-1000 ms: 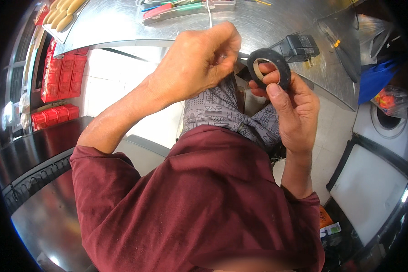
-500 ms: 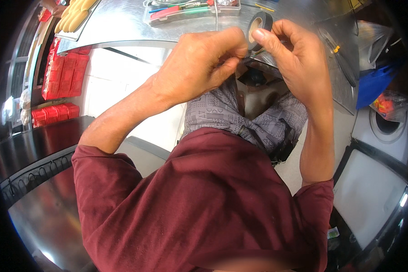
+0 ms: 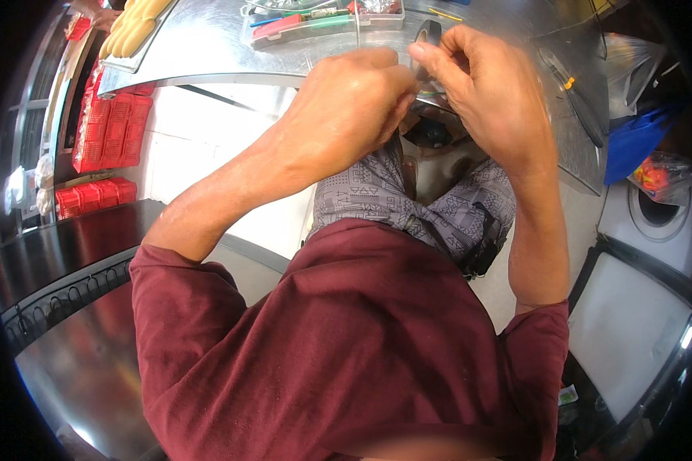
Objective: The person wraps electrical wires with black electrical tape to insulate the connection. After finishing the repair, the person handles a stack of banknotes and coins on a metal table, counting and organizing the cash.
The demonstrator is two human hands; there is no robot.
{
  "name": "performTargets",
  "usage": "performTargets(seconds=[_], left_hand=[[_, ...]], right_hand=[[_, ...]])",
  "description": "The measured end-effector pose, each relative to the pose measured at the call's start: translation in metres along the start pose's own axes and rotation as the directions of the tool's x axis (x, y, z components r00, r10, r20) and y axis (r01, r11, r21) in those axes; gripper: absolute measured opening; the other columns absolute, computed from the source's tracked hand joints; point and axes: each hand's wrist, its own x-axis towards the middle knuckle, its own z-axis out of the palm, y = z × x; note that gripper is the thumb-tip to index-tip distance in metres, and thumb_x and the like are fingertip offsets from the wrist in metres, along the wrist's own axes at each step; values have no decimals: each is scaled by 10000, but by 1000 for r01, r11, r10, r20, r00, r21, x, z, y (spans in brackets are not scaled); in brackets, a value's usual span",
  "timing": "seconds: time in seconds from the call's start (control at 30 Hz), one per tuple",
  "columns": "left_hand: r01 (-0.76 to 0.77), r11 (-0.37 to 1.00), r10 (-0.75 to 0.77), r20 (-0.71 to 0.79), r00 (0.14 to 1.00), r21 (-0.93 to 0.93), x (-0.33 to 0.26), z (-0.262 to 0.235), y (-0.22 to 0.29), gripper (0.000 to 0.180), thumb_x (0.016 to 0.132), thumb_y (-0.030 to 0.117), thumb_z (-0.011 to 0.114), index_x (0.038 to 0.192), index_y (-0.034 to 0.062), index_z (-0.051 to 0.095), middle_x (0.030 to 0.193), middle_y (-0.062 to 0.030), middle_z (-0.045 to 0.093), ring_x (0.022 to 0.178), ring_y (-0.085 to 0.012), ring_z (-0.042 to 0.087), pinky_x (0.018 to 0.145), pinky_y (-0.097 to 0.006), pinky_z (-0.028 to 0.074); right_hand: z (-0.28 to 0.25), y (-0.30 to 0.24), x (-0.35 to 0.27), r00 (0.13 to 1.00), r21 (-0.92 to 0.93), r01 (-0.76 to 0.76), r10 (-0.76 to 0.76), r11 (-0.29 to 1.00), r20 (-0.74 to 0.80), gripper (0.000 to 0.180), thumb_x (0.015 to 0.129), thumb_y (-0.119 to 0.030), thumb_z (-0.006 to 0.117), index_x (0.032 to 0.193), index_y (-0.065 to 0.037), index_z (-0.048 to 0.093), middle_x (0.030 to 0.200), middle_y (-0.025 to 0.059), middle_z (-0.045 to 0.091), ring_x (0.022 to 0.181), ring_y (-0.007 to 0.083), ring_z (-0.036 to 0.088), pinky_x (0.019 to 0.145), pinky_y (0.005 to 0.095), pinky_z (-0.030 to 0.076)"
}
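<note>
My left hand [image 3: 354, 107] is curled into a fist in front of the metal table's edge, pinching a thin green wire [image 3: 432, 94] that runs between both hands. My right hand [image 3: 492, 88] touches the left one. Its thumb and fingers grip a roll of black tape [image 3: 426, 37], held upright above the wire. What sits under my left knuckles is hidden. Below the hands are my lap in grey patterned shorts [image 3: 407, 200] and my dark red shirt [image 3: 346, 346].
The shiny metal table [image 3: 207, 46] carries a clear box of tools [image 3: 315, 19] and yellow pieces [image 3: 134, 27] at the far left. Red crates [image 3: 104, 131] stand at left, a dark table [image 3: 54, 261] lower left, a blue bag [image 3: 630, 146] and white appliances [image 3: 646, 323] at right.
Both hands have moved up and away from me toward the table edge. The tape roll went from beside my right palm to above the joined hands, which have closed together.
</note>
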Motion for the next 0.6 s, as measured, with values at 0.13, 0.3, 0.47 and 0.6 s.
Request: performTargets(seconds=[0.13,0.3,0.47,0.6], left_hand=[[-11,999,12,-6,1000,39,4,-2,1,92,906,60,733,971,7,695,870,-154,635,786,-387,662,686,-464,532],[-5,998,4,11,1000,63,7,-6,4,92,907,42,717,982,2,683,899,-154,645,813,-391,665,709,-466,537],[-55,995,48,75,996,89,9,-24,16,113,911,54,712,998,-7,671,877,-178,641,813,-405,669,719,-476,530],[-18,998,5,223,975,56,19,-38,21,139,951,101,700,997,-24,659,852,-197,659,794,-402,663,715,-461,518]], right_hand=[[2,9,-15,984,51,156,-150,987,-101,250,913,-244,757,951,0,718,922,179,717,864,407,686,770,485,532],[11,27,-30,899,-99,410,-420,907,-125,170,865,-105,741,1007,-14,726,1018,135,722,953,353,683,827,440,538],[22,31,-39,842,-50,480,-475,876,-255,154,827,-20,750,980,-17,730,1000,128,727,950,321,695,840,396,559],[30,32,-60,806,95,470,-383,877,-451,155,838,-7,773,987,-7,729,1006,134,741,925,269,725,813,367,577]])
